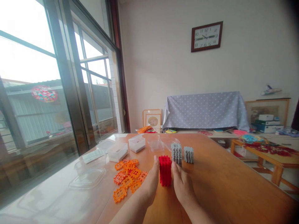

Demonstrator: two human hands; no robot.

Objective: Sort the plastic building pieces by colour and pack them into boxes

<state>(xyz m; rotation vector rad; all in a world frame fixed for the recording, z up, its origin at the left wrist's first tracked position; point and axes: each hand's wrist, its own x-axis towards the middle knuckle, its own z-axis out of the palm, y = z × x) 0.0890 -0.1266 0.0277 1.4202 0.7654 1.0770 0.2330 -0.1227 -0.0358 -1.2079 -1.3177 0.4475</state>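
Note:
A stack of red square interlocking plastic pieces (165, 171) stands upright between my two hands, in front of me on the table. My left hand (151, 179) is at its left side, thumb up near the stack's top edge. At the right side is my right hand (183, 183), its thumb against or very close to the stack. The other fingers are mostly hidden, but the hands appear to hold the stack from both sides. Loose orange square pieces (127, 182) lie scattered left of my left hand. Just behind the red stack stands a taller grey stack (177, 153), with a shorter grey stack (188, 155) to its right.
White plastic boxes (118, 152), a clear tub (156, 145) and a clear lid (87, 179) sit on the wooden table (224, 186). A paper sheet (93, 156) lies near the left window. A low wooden bench (275, 158) with cloth stands beyond the table's right edge.

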